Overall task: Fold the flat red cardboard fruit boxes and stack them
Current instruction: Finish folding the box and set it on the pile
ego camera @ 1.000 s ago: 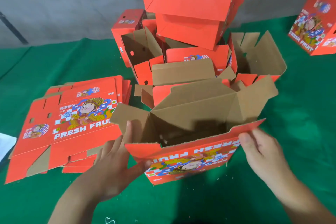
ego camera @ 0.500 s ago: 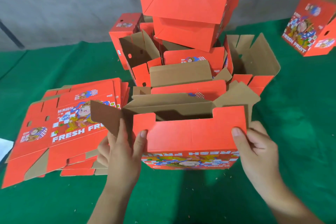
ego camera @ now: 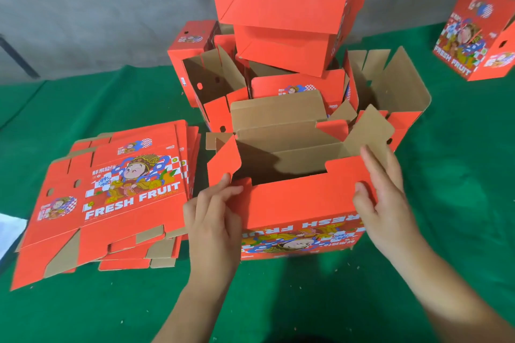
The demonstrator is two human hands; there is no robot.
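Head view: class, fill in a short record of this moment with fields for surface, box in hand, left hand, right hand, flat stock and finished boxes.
surface: green cloth-covered table
box in hand: red cardboard fruit box, top open, print upside down to the viewer
left hand: pinches the box's left side flap
right hand: grips the near flap's right end
flat stock: pile of flat red cardboard boxes, left of the box
finished boxes: stacked red boxes behind

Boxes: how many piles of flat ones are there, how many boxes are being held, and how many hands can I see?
Pile of flat boxes: 1
Box being held: 1
Hands: 2 (left hand, right hand)
Total: 4
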